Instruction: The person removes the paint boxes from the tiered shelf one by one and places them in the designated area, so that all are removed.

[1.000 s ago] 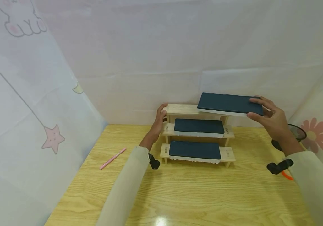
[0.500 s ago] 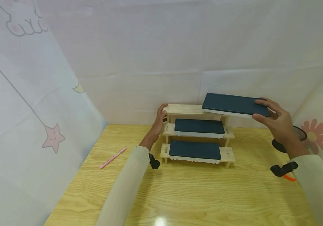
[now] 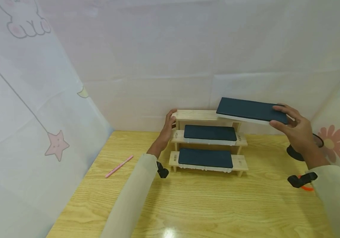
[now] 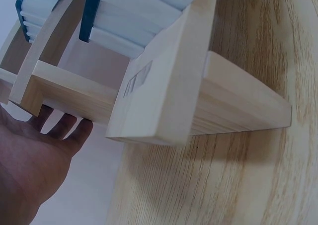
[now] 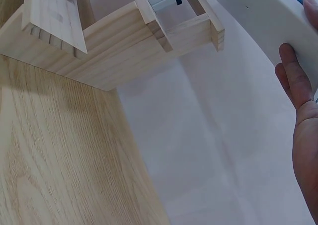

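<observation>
A three-tier wooden stepped rack (image 3: 195, 114) stands at the back of the table. My left hand (image 3: 166, 130) grips its top left end; in the left wrist view the fingers (image 4: 74, 135) reach behind the rack's side piece. With my right hand (image 3: 299, 130) I hold a long flat box with a dark blue top (image 3: 251, 109) and white sides by its right end, thumb on the front edge. Its left end overlaps the right part of the top tier, and the box tilts down to the right. Similar boxes lie on the middle tier (image 3: 210, 133) and bottom tier (image 3: 205, 158).
A pink pen (image 3: 119, 166) lies on the wooden table (image 3: 217, 205) left of the rack. Beyond my right wrist are a black round-based object (image 3: 294, 154) and an orange curved thing (image 3: 307, 188). Printed white cloth (image 3: 146, 96) hangs close behind and at both sides.
My right hand has shifted the box to the right, baring more of the top tier; its right end has dropped slightly. The left hand and rack stay where they were.
</observation>
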A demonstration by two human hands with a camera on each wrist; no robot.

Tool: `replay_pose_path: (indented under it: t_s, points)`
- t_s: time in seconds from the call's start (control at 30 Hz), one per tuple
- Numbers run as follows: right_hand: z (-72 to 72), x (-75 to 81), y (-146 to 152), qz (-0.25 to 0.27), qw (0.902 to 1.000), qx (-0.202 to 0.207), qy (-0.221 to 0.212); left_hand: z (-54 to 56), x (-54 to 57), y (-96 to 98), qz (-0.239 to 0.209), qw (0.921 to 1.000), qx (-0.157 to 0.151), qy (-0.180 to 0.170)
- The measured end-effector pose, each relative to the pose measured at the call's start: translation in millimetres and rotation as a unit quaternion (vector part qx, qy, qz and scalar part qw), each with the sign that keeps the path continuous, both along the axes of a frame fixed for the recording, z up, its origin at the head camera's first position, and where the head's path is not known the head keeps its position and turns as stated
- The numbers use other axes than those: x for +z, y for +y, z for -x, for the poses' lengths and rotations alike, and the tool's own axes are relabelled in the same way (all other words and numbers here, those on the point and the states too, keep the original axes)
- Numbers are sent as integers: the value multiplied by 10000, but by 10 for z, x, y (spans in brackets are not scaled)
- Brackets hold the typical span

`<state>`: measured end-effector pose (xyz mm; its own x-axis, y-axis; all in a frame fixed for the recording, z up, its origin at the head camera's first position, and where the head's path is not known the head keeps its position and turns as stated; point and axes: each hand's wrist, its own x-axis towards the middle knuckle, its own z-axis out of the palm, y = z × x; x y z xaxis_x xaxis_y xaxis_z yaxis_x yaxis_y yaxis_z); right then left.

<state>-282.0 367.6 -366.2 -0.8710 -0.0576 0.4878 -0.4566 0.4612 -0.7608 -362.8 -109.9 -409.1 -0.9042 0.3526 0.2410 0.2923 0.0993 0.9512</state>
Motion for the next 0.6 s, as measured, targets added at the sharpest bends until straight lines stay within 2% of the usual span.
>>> replay_pose_path:
  t_s: [0.17,0.37,0.6]
  points:
    - [3,9,39,127,9999,19,42,9,5,0,1,10000,19,5]
    - [-43,39,67,530,9983,226,51,13,0,6,-38,10000,-2,36]
    - [-89,37,123,139,9998,-101,-98,25,-18,10,-59,10000,26,6]
